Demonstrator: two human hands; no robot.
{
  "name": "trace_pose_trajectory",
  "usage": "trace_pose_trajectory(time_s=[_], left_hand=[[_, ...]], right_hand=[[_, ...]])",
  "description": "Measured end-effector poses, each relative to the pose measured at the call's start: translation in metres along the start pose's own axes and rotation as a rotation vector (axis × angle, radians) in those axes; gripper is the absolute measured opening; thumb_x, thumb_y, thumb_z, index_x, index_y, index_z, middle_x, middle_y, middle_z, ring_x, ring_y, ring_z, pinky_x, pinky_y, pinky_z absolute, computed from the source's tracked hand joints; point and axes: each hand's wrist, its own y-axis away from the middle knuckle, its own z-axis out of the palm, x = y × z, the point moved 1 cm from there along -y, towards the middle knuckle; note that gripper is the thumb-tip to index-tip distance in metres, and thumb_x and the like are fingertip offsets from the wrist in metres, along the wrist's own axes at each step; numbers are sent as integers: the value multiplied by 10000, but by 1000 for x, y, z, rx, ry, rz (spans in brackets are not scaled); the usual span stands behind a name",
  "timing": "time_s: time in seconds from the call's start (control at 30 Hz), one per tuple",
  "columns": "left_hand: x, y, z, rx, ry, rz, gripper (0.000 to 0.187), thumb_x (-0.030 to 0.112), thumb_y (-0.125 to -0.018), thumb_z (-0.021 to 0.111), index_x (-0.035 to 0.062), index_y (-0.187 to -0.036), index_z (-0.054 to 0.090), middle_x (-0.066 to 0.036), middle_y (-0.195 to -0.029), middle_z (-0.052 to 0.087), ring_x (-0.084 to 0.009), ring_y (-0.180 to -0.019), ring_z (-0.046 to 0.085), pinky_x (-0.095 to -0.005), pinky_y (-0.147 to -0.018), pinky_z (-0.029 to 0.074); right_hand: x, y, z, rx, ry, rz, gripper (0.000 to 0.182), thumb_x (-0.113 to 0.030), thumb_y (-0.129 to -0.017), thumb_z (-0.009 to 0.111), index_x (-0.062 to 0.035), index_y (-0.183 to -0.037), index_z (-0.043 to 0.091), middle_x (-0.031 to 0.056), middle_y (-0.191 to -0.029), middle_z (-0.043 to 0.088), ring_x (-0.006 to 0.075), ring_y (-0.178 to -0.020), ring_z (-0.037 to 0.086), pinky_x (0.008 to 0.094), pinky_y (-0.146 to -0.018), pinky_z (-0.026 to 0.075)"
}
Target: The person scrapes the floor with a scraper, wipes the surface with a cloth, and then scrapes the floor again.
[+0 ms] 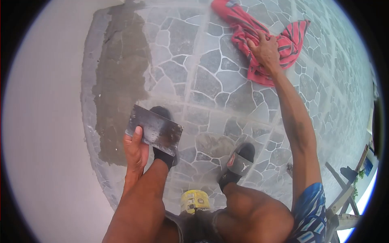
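Note:
My left hand (136,150) grips a dark rectangular plastering trowel (156,128), thumb on its face. The flat plate is tilted over my left foot, and its handle is hidden behind it. Stretched far forward, my right hand (265,52) presses down on a crumpled red cloth (292,44) with dark stripes, fingers curled into its folds. The cloth lies on the stone-patterned floor (235,77). To the left of the trowel, a damp grey patch of mortar (121,81) runs along the floor by the wall.
A pale wall (52,121) borders the floor on the left. A yellow bucket (194,200) stands between my legs. My right foot wears a grey slide sandal (240,163). Wooden pieces (344,198) stand at the lower right.

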Motion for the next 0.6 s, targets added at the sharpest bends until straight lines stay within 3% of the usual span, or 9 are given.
trace_pose_trajectory(time_s=[0.07, 0.17, 0.2, 0.27, 0.33, 0.4, 0.53, 0.6], left_hand=[[1, 4, -7, 65, -3, 28, 341, 185, -992, 667, 32, -1293, 614, -64, -1260, 653, -195, -1184, 589, -398, -1073, 424], [-6, 6, -17, 81, 20, -19, 344, 188, -994, 665, 28, -1293, 611, -67, -1259, 654, -199, -1177, 593, -403, -1074, 422], [-6, 4, -19, 85, 19, -24, 346, 188, -994, 664, 26, -1295, 609, -68, -1261, 653, -202, -1176, 594, -405, -1075, 421], [-14, -2, -14, 52, 13, -37, 337, 194, -995, 666, 7, -1272, 620, -75, -1238, 662, -197, -1155, 601, -398, -1061, 430], [-21, -5, -10, 35, -83, -69, 324, 192, -995, 668, -12, -1244, 633, -83, -1208, 672, -189, -1121, 613, -384, -1035, 445], [-38, -8, -12, 34, -244, -117, 306, 182, -993, 670, -33, -1210, 648, -93, -1171, 683, -179, -1076, 627, -362, -998, 466], [-58, -6, -16, 57, -387, -166, 271, 150, -987, 672, -52, -1168, 670, -90, -1100, 694, -157, -991, 639, -325, -925, 493], [-60, -9, -22, 39, -419, -147, 266, 138, -981, 677, -51, -1168, 674, -84, -1085, 695, -150, -968, 639, -314, -907, 497]], right_hand=[[98, -8, -13, -57, 50, 289, 782, -668, -888, 570, -158, -1473, 474, 396, -1369, 452, 542, -1295, 462, 572, -1052, 421], [225, 78, -14, -59, 145, 319, 773, -637, -912, 567, -64, -1427, 491, 416, -1338, 459, 573, -1267, 466, 592, -1036, 423], [210, 127, -31, -116, 156, 435, 750, -601, -911, 594, -29, -1389, 514, 398, -1328, 471, 567, -1247, 478, 584, -1014, 440], [183, 243, -34, -79, 164, 334, 717, -494, -876, 674, -21, -1395, 527, 344, -1316, 496, 518, -1206, 507, 555, -979, 463], [146, 360, -40, -141, 98, 199, 740, -342, -809, 760, -24, -1427, 508, 358, -1366, 452, 523, -1235, 473, 566, -982, 441], [121, 468, -40, -188, 76, 236, 752, -235, -795, 744, -57, -1474, 476, 385, -1449, 365, 544, -1293, 416, 581, -1048, 384], [115, 492, -33, -200, -19, 282, 805, -64, -773, 703, -84, -1528, 424, 380, -1493, 320, 534, -1341, 374, 571, -1095, 337], [129, 461, -23, -86, 1, 142, 813, -30, -758, 709, -110, -1521, 438, 373, -1463, 360, 522, -1295, 421, 564, -1076, 356]])
